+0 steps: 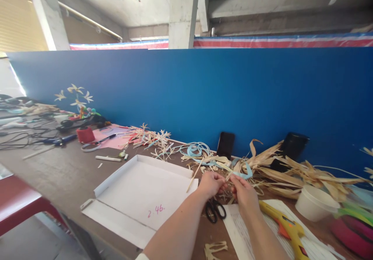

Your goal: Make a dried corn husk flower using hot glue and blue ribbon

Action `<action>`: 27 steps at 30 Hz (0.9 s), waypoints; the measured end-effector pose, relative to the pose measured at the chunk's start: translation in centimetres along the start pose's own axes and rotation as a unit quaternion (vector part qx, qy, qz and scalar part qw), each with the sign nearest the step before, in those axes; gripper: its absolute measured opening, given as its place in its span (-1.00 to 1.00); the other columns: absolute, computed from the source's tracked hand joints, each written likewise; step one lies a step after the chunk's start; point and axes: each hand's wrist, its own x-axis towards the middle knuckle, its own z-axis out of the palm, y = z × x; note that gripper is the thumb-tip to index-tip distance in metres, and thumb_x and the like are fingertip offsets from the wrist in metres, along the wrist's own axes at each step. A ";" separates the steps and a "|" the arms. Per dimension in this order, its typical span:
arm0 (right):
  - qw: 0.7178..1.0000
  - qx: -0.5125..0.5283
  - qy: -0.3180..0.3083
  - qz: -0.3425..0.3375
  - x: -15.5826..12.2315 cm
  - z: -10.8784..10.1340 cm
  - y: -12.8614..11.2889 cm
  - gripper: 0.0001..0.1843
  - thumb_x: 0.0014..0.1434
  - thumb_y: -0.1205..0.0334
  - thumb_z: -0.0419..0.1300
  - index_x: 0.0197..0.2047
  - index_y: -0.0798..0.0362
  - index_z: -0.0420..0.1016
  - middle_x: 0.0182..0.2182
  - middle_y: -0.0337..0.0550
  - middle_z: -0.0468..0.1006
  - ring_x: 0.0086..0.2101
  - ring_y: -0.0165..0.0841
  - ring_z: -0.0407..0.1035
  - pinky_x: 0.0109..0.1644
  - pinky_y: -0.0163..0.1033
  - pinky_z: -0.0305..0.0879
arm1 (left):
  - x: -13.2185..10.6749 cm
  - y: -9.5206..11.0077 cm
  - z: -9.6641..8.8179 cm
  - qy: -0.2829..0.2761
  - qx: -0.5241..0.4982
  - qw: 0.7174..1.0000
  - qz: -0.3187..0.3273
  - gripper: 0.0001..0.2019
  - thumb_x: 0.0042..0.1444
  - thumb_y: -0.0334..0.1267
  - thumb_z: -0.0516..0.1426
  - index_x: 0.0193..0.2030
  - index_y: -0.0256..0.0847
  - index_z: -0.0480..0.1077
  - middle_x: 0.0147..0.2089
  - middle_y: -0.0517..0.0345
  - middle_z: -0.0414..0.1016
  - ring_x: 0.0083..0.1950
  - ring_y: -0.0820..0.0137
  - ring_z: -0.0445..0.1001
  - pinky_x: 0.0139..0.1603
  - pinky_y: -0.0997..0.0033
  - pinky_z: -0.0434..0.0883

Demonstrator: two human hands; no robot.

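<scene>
Left hand (213, 183) and right hand (244, 192), fingertips nearly meeting above the tabletop (67, 174); each grip appears to pinch one pale strip (229, 177), held between them and largely hidden by the fingers; light, even pressure close to the working point would probably steady it without splitting; from the hands, black-handled scissors (216, 210) lie at seven o'clock, the yellow glue gun (293, 229) at four, dried husks (266, 160) at two.

Glue gun (292, 226) and scissors (212, 212) suggest a craft workshop
</scene>
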 end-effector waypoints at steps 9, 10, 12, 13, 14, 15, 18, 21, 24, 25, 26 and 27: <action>0.999 -0.018 -0.033 -0.001 0.1 0.0 0.2 -0.59 -0.20 0.03 0.29 -0.27 0.09 0.54 -0.73 -0.35 0.27 -0.66 -0.47 0.11 -0.64 -0.36 -0.02 | 0.4 -0.4 0.0 -0.002 0.009 1.000 0.010 -0.88 0.01 -0.37 0.09 -0.44 -0.34 0.44 -0.54 0.16 0.44 -0.58 0.56 0.33 -0.52 0.56 0.34; 0.999 -0.017 -0.033 0.001 0.1 0.0 0.2 -0.60 -0.20 0.04 0.29 -0.27 0.09 0.54 -0.72 -0.34 0.28 -0.66 -0.47 0.10 -0.64 -0.36 -0.02 | 0.4 -0.4 0.0 -0.002 0.009 1.000 0.011 -0.88 0.02 -0.36 0.09 -0.44 -0.34 0.44 -0.54 0.16 0.43 -0.58 0.56 0.33 -0.52 0.57 0.33; 0.999 -0.015 -0.031 0.004 0.0 0.1 0.1 -0.61 -0.20 0.07 0.29 -0.27 0.08 0.54 -0.71 -0.33 0.29 -0.65 -0.46 0.11 -0.63 -0.37 -0.02 | 0.3 -0.4 0.0 -0.001 0.009 1.000 0.012 -0.88 0.01 -0.36 0.10 -0.45 -0.34 0.43 -0.54 0.16 0.43 -0.58 0.56 0.32 -0.52 0.57 0.34; 0.999 -0.013 -0.030 0.007 0.0 0.1 0.0 -0.61 -0.20 0.08 0.29 -0.27 0.08 0.54 -0.71 -0.33 0.30 -0.65 -0.46 0.11 -0.63 -0.37 -0.01 | 0.3 -0.3 0.0 0.000 0.008 1.000 0.014 -0.88 0.01 -0.35 0.10 -0.45 -0.34 0.43 -0.53 0.15 0.43 -0.58 0.57 0.32 -0.51 0.56 0.34; 1.000 -0.011 -0.027 0.010 0.0 0.1 0.0 -0.60 -0.21 0.08 0.29 -0.26 0.08 0.53 -0.71 -0.33 0.30 -0.64 -0.46 0.11 -0.63 -0.37 -0.01 | 0.2 -0.3 0.0 -0.001 0.009 1.000 0.016 -0.87 0.01 -0.34 0.10 -0.46 -0.34 0.43 -0.53 0.15 0.43 -0.58 0.57 0.32 -0.51 0.56 0.34; 1.000 -0.009 -0.026 0.013 0.0 0.1 0.0 -0.60 -0.21 0.08 0.29 -0.25 0.08 0.53 -0.70 -0.33 0.31 -0.64 -0.46 0.12 -0.63 -0.37 -0.01 | 0.1 -0.2 0.0 -0.001 0.009 1.000 0.017 -0.87 0.01 -0.33 0.10 -0.47 -0.34 0.43 -0.53 0.15 0.43 -0.59 0.57 0.32 -0.50 0.55 0.34; 0.999 -0.004 -0.028 0.016 0.1 -0.1 0.2 -0.58 -0.21 0.08 0.29 -0.23 0.08 0.53 -0.69 -0.32 0.32 -0.64 -0.46 0.12 -0.63 -0.37 0.00 | 0.0 0.0 0.0 0.002 0.010 1.000 0.016 -0.86 0.01 -0.32 0.11 -0.48 -0.34 0.42 -0.55 0.16 0.41 -0.60 0.56 0.31 -0.50 0.54 0.34; 0.999 -0.011 -0.033 0.011 0.2 -0.1 0.3 -0.57 -0.20 0.07 0.29 -0.22 0.08 0.54 -0.69 -0.32 0.31 -0.64 -0.46 0.11 -0.63 -0.36 -0.02 | -0.2 0.2 0.0 0.004 0.010 1.000 0.013 -0.86 0.01 -0.33 0.11 -0.49 -0.34 0.42 -0.56 0.15 0.41 -0.60 0.56 0.31 -0.50 0.53 0.34; 0.999 -0.019 -0.040 0.007 0.2 -0.1 0.2 -0.57 -0.18 0.05 0.28 -0.21 0.08 0.54 -0.70 -0.34 0.27 -0.65 -0.47 0.09 -0.63 -0.37 -0.03 | -0.1 0.2 0.0 0.006 0.010 1.000 0.009 -0.86 0.00 -0.33 0.11 -0.49 -0.35 0.42 -0.55 0.14 0.42 -0.59 0.55 0.32 -0.50 0.52 0.34; 0.999 -0.022 -0.041 0.006 0.1 -0.1 0.2 -0.57 -0.18 0.04 0.27 -0.22 0.08 0.54 -0.71 -0.34 0.26 -0.65 -0.47 0.09 -0.63 -0.36 -0.02 | -0.1 0.2 0.0 0.007 0.011 1.000 0.009 -0.86 0.00 -0.33 0.11 -0.48 -0.35 0.42 -0.55 0.14 0.42 -0.59 0.55 0.32 -0.50 0.52 0.34; 0.999 -0.025 -0.041 0.005 0.1 -0.1 0.2 -0.56 -0.17 0.04 0.27 -0.22 0.09 0.54 -0.71 -0.35 0.26 -0.65 -0.47 0.09 -0.63 -0.36 -0.02 | -0.1 0.2 0.0 0.006 0.011 1.000 0.010 -0.86 0.00 -0.32 0.11 -0.48 -0.35 0.43 -0.54 0.14 0.42 -0.58 0.54 0.33 -0.50 0.52 0.35; 0.999 -0.028 -0.041 0.003 0.1 -0.1 0.2 -0.56 -0.17 0.03 0.27 -0.21 0.09 0.54 -0.71 -0.35 0.26 -0.65 -0.47 0.09 -0.63 -0.36 -0.02 | 0.0 0.1 0.0 0.004 0.011 1.000 0.011 -0.86 0.00 -0.32 0.11 -0.47 -0.35 0.43 -0.54 0.13 0.43 -0.58 0.54 0.33 -0.49 0.52 0.35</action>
